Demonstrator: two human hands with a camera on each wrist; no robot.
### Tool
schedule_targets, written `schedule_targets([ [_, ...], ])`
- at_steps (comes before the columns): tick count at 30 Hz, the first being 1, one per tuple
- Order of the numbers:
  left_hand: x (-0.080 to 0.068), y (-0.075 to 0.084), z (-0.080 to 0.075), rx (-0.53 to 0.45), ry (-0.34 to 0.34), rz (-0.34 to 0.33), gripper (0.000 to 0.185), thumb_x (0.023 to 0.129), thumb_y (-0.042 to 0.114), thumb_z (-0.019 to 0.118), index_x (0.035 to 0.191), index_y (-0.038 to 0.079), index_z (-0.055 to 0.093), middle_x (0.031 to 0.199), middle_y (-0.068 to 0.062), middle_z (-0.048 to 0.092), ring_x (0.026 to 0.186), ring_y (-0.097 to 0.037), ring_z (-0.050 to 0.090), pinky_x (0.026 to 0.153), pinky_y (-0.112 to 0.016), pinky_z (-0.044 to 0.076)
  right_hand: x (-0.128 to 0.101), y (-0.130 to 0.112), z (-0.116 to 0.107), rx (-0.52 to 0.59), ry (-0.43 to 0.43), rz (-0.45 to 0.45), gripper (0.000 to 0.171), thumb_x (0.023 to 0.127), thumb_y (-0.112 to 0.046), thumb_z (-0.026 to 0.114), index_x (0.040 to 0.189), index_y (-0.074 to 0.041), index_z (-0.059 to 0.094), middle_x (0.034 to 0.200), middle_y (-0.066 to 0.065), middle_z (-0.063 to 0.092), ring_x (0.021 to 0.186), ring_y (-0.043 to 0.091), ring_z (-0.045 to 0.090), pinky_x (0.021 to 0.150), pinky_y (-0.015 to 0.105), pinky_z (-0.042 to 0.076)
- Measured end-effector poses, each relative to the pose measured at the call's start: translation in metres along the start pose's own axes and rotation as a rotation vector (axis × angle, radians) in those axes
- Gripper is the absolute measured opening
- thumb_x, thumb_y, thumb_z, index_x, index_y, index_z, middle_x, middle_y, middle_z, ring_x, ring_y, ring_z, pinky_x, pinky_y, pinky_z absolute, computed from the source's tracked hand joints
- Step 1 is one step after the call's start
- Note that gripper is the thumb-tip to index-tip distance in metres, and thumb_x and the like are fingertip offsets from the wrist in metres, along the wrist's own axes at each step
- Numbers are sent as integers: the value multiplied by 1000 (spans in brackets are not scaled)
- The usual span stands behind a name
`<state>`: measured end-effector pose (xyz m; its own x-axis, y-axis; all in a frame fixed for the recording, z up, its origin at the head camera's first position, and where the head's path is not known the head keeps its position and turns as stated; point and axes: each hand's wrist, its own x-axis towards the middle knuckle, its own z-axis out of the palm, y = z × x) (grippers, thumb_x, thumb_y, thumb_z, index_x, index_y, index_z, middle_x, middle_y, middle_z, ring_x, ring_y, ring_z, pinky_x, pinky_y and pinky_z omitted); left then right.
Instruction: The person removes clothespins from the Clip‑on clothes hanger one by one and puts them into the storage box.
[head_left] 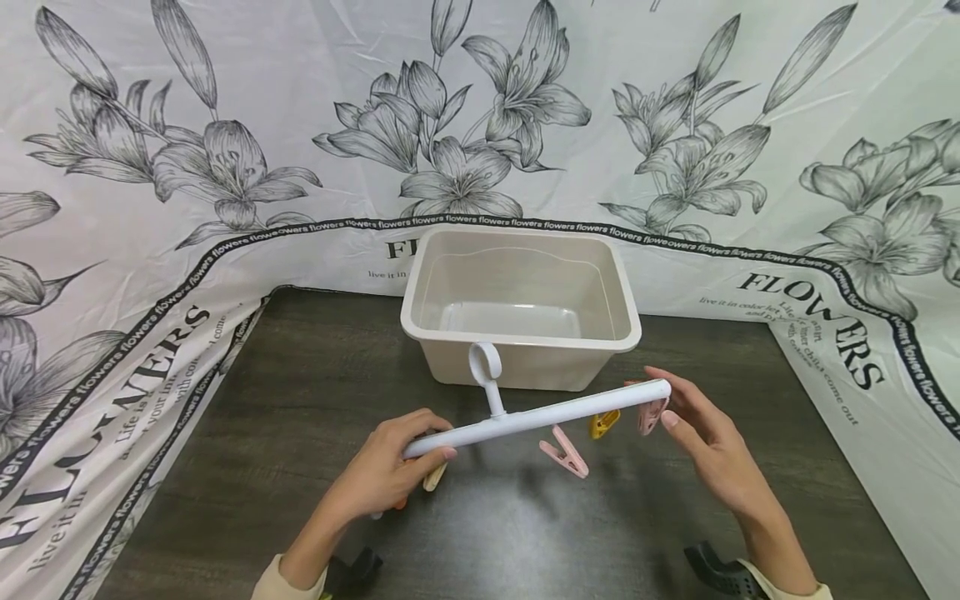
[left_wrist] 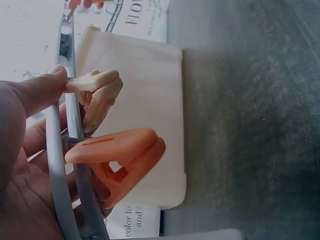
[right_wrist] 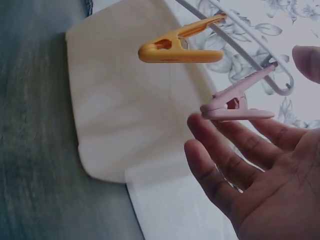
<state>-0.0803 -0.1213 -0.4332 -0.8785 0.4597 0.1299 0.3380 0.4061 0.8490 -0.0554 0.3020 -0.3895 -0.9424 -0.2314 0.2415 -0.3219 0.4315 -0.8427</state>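
Note:
A white clip hanger [head_left: 540, 418] with a round hook loop [head_left: 483, 362] is held above the table, tilted up toward the right. My left hand [head_left: 390, 467] grips its left end between thumb and fingers. Beneath that end hang a cream clothespin [left_wrist: 102, 92], close to the thumb, and an orange clothespin [left_wrist: 120, 150]. Further along dangle a pink clothespin [head_left: 566, 454], a yellow clothespin [right_wrist: 180, 47] and a dusty pink clothespin [right_wrist: 237, 97]. My right hand [head_left: 712, 442] is beside the right end, fingers spread and relaxed, near the dusty pink clothespin and holding nothing.
Behind the hanger, a cream plastic basin [head_left: 517, 362] stands at the back of the dark table [head_left: 300, 375]. White flower-printed cloth [head_left: 555, 187] rises at the back and along both sides.

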Motion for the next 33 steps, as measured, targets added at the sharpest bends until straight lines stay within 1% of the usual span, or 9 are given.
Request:
schedule_targets([
  [1,-1,1,-1,-10,1,-1,18,95,40,72,111,34,67,89,6,63,50,-2,52,49,-25,49,1,-1,0,-2,5,1,50,107,0,46,156,-10,39,141,-4,62,120,2,62,94,13,48],
  [5,0,4,-5,-2,37,19,18,95,39,72,112,34,68,89,7,63,56,-3,54,52,-25,49,7,-6,-1,57,2,-26,48,106,3,46,154,-4,41,136,-7,65,114,6,67,91,17,53],
  [7,2,4,-7,4,52,29,18,95,38,73,112,33,68,89,7,64,57,-4,54,55,-26,49,10,-8,-2,102,-5,-53,47,106,5,46,152,-1,41,134,-4,67,113,8,69,91,18,54],
  [12,5,5,-9,-69,41,1,20,96,37,72,114,33,66,86,4,62,42,-6,53,43,-30,50,17,-11,-1,154,-14,-83,43,106,6,45,149,2,43,124,9,70,110,12,71,89,20,56],
  [16,7,4,-10,-107,32,0,20,96,36,73,114,32,65,83,2,61,44,-13,58,45,-31,53,23,-12,1,160,1,-78,42,106,4,47,147,2,45,119,15,70,106,11,71,88,22,57],
  [21,11,4,-10,-157,25,8,22,96,32,73,116,27,66,77,-3,62,44,-19,60,43,-33,53,29,-14,3,145,25,-61,36,106,2,49,142,0,50,115,13,70,103,17,72,86,23,58],
  [27,13,2,-10,-138,43,20,24,95,30,73,117,24,66,77,-3,64,43,-11,54,44,-30,50,32,-18,4,140,62,-43,27,106,0,51,133,1,54,109,7,72,98,18,73,83,23,59],
  [29,13,1,-10,-115,59,34,25,96,30,73,119,25,66,81,-1,66,50,-7,55,50,-28,50,33,-20,5,159,72,-54,18,105,1,52,122,4,57,105,6,71,94,16,72,83,23,59],
  [33,15,0,-9,-100,81,68,30,97,28,72,126,28,66,91,4,67,68,-8,58,65,-26,51,36,-23,7,143,91,-75,11,103,3,54,112,6,62,100,3,69,85,12,68,78,21,58],
])
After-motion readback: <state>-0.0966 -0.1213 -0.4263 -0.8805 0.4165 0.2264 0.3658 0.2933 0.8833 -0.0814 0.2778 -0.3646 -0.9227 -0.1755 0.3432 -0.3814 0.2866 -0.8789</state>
